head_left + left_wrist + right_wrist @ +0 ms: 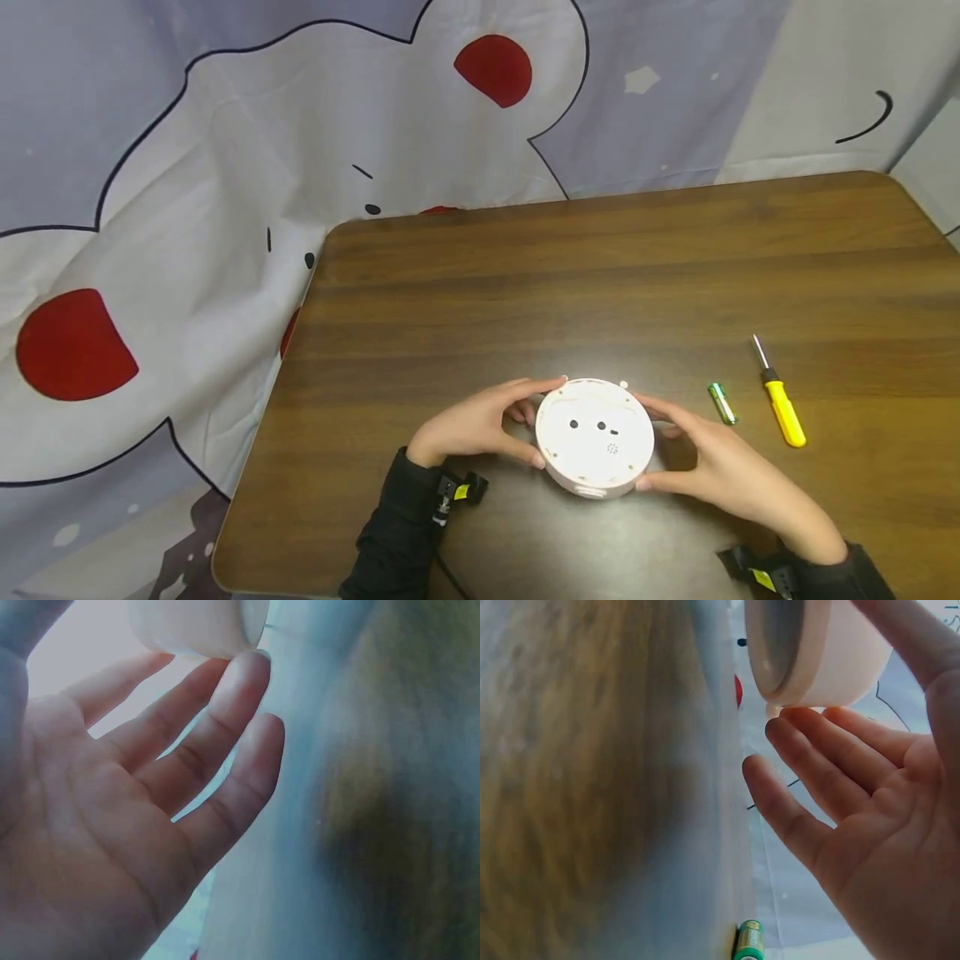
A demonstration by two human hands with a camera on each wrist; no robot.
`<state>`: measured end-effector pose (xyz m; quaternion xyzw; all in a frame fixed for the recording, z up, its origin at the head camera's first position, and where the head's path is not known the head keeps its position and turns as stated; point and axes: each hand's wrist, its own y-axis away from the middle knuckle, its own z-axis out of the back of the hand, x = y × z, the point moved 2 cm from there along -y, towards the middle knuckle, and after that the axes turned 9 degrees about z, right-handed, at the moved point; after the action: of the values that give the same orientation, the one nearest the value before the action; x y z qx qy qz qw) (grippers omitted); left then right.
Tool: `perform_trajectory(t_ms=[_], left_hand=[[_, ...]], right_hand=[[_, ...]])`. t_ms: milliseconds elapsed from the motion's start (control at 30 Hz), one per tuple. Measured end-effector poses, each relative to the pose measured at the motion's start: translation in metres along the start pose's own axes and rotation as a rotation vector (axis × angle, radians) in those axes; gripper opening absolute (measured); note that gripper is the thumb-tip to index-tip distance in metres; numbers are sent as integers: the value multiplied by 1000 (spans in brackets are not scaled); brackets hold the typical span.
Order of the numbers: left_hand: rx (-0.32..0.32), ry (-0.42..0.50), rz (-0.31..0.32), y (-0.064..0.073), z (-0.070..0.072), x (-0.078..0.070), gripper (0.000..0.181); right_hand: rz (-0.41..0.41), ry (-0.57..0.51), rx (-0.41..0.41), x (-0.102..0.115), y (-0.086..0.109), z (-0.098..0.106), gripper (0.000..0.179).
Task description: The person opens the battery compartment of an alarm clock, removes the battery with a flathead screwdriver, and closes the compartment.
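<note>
A round white plastic device (595, 433) is held between both hands, its flat side with small dark holes and a speaker-like dot pattern turned up. My left hand (480, 423) grips its left rim, thumb at the near side and a fingertip at the far side. On the right rim, my right hand (720, 467) holds it the same way. In the right wrist view the white device (825, 656) shows a recessed grey underside, apart from the tabletop. The left wrist view catches only part of its pale side wall (191, 626) against the fingertips.
To the right of the right hand lie a green battery (722, 403) and a yellow-handled screwdriver (783, 408), its tip pointing away. They rest on a brown wooden table (525, 292). A patterned curtain (247, 142) hangs behind and left of the table.
</note>
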<state>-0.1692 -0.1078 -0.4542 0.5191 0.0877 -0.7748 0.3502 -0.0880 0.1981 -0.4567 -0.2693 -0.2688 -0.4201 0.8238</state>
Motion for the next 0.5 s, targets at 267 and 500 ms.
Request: perform_trajectory(t_ms=[267, 500], left_hand=[[-54, 104, -1, 2, 8, -5, 77], [-108, -2, -4, 0, 7, -6, 70]], right_hand=[[1, -172, -58, 4, -3, 0, 82], [-32, -114, -159, 12, -11, -2, 47]])
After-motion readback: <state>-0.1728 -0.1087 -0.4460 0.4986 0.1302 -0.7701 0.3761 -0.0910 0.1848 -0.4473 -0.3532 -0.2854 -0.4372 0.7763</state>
